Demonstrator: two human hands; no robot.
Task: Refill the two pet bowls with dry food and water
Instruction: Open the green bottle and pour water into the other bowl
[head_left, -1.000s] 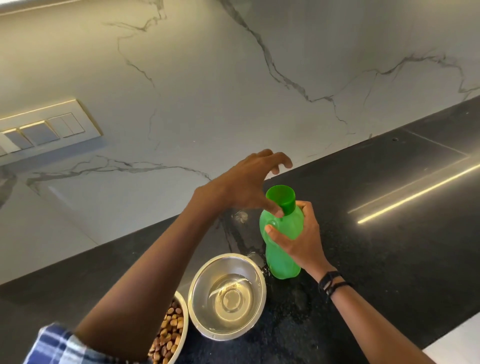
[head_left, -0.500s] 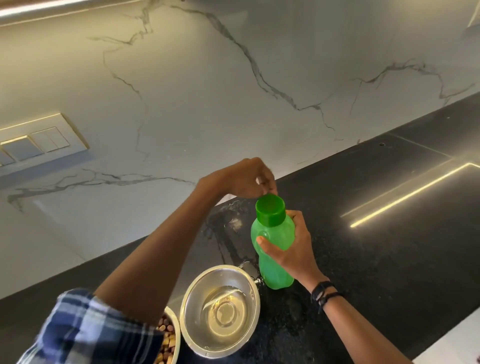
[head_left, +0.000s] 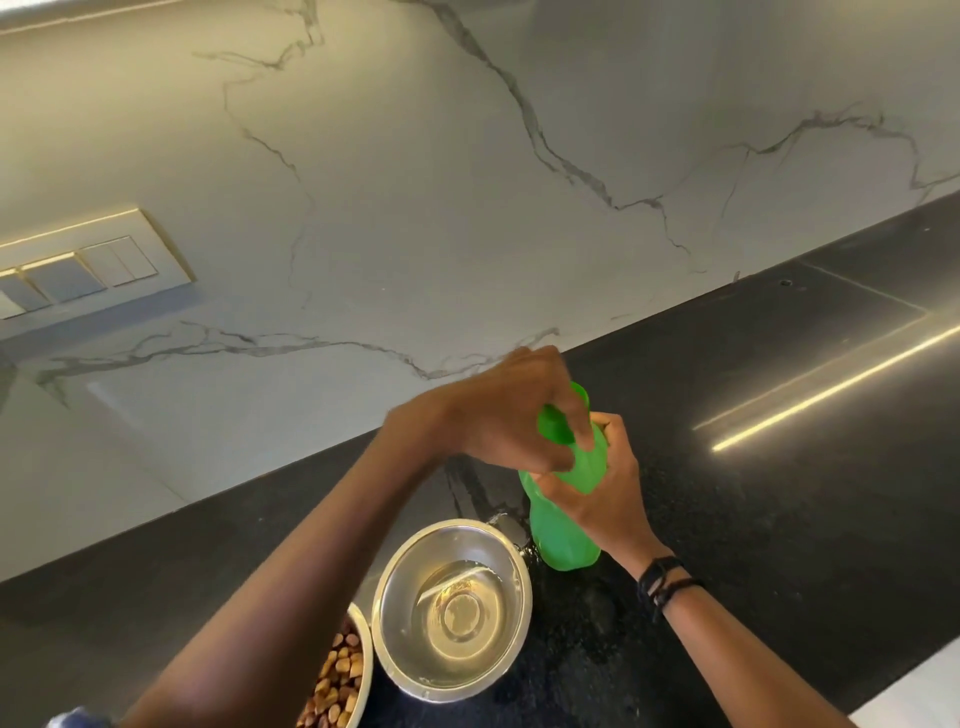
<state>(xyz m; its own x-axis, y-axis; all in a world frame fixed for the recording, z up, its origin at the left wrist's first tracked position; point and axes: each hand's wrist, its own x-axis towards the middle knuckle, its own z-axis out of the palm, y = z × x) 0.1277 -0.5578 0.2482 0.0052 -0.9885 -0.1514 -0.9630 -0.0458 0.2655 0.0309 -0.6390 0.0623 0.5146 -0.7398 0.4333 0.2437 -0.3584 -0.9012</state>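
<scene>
Two grips on the bottle (head_left: 563, 535): left hand (head_left: 509, 415) curls round the cap (head_left: 553, 427), right hand (head_left: 608, 488) clamps the body, just beside the water bowl (head_left: 415, 566).

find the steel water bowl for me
Head view, low centre: the round steel water bowl sits on the black counter, between the kibble bowl on its left and the green plastic bottle.

Steel bowl (head_left: 415, 564): round, shiny, part-filled with clear water (head_left: 462, 618), on the black desk (head_left: 753, 467). Pale-rimmed bowl (head_left: 367, 657): just beside it, holding brown dry food (head_left: 337, 686), partly out of view. Green bottle (head_left: 563, 535): standing beside the steel bowl, right hand (head_left: 608, 493) round its body, left hand (head_left: 509, 415) gripping the green cap (head_left: 551, 425).
</scene>
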